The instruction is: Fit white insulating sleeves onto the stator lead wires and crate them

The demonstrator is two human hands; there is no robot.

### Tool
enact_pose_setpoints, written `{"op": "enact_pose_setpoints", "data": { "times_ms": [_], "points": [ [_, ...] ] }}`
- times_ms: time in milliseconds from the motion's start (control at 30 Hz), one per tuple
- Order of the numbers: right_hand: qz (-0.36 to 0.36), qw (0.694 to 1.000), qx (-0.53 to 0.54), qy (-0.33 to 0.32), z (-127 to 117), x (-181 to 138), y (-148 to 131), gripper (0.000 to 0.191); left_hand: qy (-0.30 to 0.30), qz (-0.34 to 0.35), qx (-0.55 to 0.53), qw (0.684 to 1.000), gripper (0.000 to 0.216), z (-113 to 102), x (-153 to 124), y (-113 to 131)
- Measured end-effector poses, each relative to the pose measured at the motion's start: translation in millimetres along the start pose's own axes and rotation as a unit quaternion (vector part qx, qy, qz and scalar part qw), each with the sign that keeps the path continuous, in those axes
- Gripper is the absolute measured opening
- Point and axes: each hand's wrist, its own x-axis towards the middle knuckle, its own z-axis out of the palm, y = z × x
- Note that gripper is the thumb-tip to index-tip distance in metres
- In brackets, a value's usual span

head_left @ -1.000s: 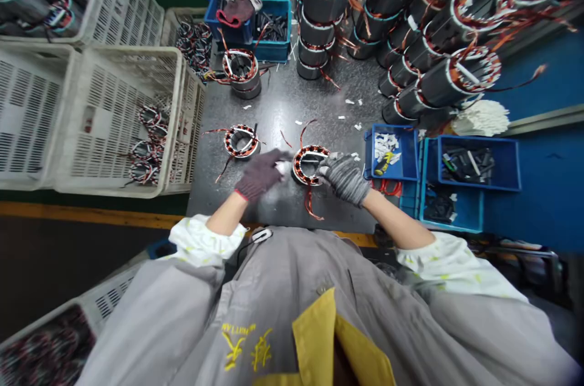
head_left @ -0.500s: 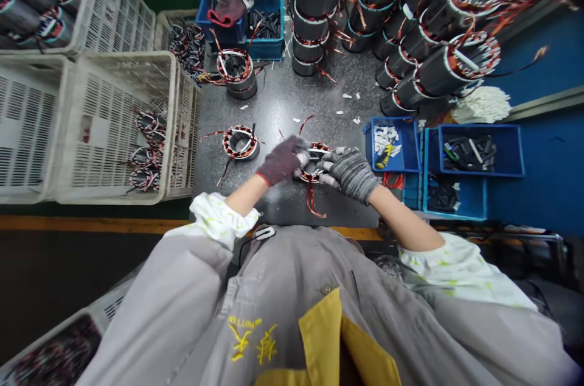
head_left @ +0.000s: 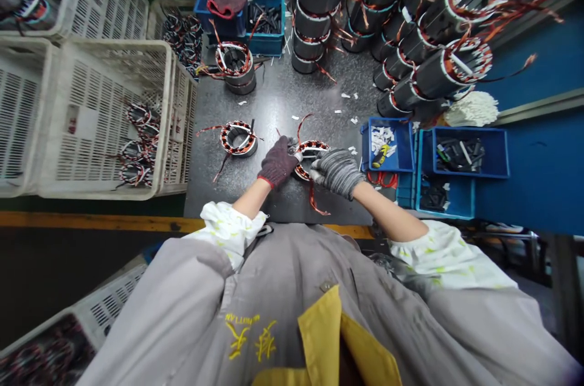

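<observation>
A motor stator with copper windings and red leads stands on the dark table between my hands. My left hand, in a maroon glove, is closed on its left side, thumb at the rim. My right hand, in a grey knitted glove, has its fingers bent together over the stator's right rim and opening. Whatever those fingertips pinch is too small to make out. A thin pale strip crosses the opening between the hands. To the left sits a similar stator, and behind it a taller stacked one.
Stacks of stators fill the back and right. Blue bins at right hold white scraps, a yellow-handled tool and dark pieces. Another bin stands at the back left. White crates flank the table's left edge; paper bits lie about.
My right hand has shifted slightly left and its fingers are drawn closer together at the stator. My left hand stays at the left rim. The whole view has shifted slightly.
</observation>
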Motion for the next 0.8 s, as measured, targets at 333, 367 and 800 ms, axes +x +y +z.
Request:
{"op": "enact_pose_setpoints", "data": {
  "times_ms": [333, 367, 800],
  "points": [
    [0.111, 0.963, 0.164, 0.182, 43.3, 7.4, 9.7, 0.021, 0.029, -0.029, 0.014, 0.999, 0.040, 7.3, -15.3, 7.7],
    [0.190, 0.926, 0.220, 0.242, 49.4, 5.8, 21.1, 0.022, 0.034, -0.030, 0.018, 0.999, 0.041, 7.9, -16.9, 8.1],
    [0.206, 0.899, 0.140, 0.359, 59.4, -22.3, 84.4, 0.033, 0.017, 0.079, 0.319, 0.944, 0.040, 4.7, -35.7, 61.5]
  ]
}}
